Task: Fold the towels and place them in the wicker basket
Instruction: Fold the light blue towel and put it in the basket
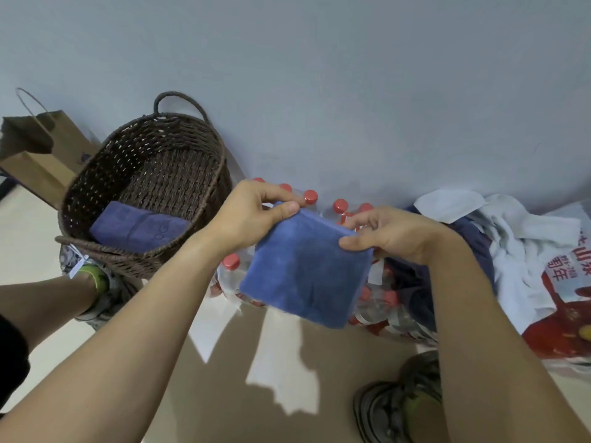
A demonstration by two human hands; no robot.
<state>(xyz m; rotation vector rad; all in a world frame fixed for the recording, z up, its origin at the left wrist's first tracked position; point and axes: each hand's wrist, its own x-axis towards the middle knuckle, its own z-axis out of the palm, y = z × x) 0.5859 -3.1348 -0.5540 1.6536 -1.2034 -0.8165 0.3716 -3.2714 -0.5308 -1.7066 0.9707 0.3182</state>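
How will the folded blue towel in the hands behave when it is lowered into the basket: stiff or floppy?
Probably floppy: the blue towel hangs from its top edge, pinched by the left hand and right hand. It looks light and soft. The fold may open if one hand lets go, so lay it flat in the wicker basket.

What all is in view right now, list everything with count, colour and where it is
wicker basket: one, dark brown, upper left by the wall
folded towel: one, navy, inside the basket
held towel: one, blue, folded, centre
paper bag: one, brown, far left
water bottles: several, red caps, behind the held towel
cloth pile: white and navy, right
shoes: two, grey-green, on the floor
hands: left and right, pinching the held towel's top edge
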